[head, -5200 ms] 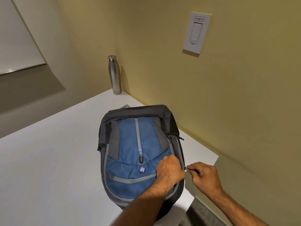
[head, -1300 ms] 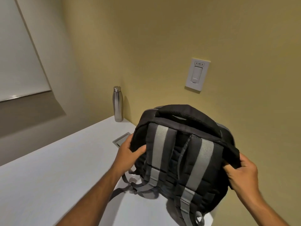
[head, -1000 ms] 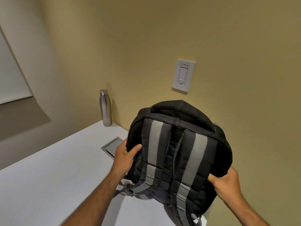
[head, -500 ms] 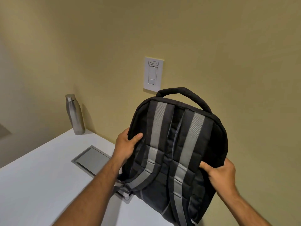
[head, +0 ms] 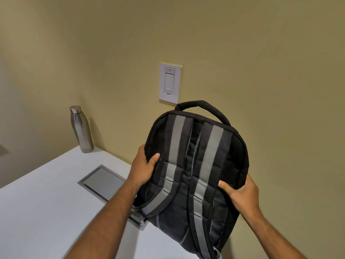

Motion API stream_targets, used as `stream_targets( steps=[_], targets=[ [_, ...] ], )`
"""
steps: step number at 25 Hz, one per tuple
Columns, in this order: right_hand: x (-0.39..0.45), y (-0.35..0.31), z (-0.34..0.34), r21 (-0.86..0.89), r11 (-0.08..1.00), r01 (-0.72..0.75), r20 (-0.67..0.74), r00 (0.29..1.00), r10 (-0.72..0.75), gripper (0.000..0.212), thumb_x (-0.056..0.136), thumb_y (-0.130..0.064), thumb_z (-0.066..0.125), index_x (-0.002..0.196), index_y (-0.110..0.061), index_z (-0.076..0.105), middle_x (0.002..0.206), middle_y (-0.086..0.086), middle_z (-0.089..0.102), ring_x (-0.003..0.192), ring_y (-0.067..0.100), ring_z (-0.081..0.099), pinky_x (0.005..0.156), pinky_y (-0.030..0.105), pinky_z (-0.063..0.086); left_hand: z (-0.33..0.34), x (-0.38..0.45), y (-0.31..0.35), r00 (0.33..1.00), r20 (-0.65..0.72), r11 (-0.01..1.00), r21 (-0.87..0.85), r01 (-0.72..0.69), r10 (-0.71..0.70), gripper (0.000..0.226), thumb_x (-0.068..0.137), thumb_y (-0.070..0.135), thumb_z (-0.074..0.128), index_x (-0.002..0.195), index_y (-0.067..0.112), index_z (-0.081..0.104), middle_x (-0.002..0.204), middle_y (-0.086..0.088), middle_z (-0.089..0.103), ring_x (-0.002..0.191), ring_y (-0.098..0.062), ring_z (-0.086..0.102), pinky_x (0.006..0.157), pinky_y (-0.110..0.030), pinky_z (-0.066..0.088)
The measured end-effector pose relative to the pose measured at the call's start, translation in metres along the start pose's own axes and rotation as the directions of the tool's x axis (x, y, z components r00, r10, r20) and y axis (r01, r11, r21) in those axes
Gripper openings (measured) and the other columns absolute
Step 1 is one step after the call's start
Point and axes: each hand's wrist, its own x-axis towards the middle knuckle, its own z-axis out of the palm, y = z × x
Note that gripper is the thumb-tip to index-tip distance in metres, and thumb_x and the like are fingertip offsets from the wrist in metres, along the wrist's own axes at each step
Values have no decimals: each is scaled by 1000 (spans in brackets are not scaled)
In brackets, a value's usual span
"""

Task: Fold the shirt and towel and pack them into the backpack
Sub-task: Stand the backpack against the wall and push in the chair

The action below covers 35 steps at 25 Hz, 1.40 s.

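The left hand [head: 143, 169] grips the left edge of the backpack [head: 196, 165], thumb laid across its padded back panel; the right hand [head: 242, 195] grips the right edge lower down, thumb likewise on the panel. The backpack stands between both hands, long axis near upright (tilted slightly left), carry handle [head: 203, 107] uppermost, shoulder straps [head: 175, 143] facing the person, base at the corner of the worktop [head: 46, 202]. Both hands are equally near. Shirt and towel are not visible, presumably packed.
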Motion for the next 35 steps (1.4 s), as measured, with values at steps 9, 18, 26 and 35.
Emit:
stream_targets(
  steps=[9, 18, 26, 35],
  targets=[
    [-7, -12, -29, -549, 801, 241, 100, 969, -224, 94, 68, -85, 56, 136, -21, 42, 128, 2, 58, 118, 24, 54, 95, 42, 51, -11, -44, 0, 952, -77, 825, 522, -216, 297, 73, 94, 52, 52, 151, 19, 22, 151, -5, 38, 136, -24, 40, 113, -47, 37],
    [-103, -53, -63, -789, 550, 275, 182, 959, -219, 117, 78, -89, 24, 154, -8, -11, 162, 15, -15, 149, 27, -17, 120, 56, -1, -15, -153, 37, 926, 152, 570, 750, -336, 346, 104, 82, 87, 15, 155, 16, -11, 164, -6, -9, 152, -25, -6, 121, -51, 5],
    [-226, -87, -128, -819, 499, 284, 192, 955, -227, 115, 80, -87, 22, 154, -6, -10, 162, 16, -15, 150, 27, -16, 120, 58, 0, -16, -282, 48, 871, 265, 499, 735, -460, 413, 109, 80, 90, 14, 157, 15, -4, 165, -7, -4, 152, -26, -6, 120, -57, 13],
    [-356, -68, -235, -875, 447, 185, 125, 979, -162, 114, 81, -85, 27, 154, -4, -3, 163, 17, -9, 151, 30, -9, 118, 60, 3, 20, -412, 69, 809, 372, 469, 672, -573, 455, 109, 81, 90, 16, 157, 15, 1, 165, -5, 1, 152, -25, 1, 120, -57, 15]
  ],
)
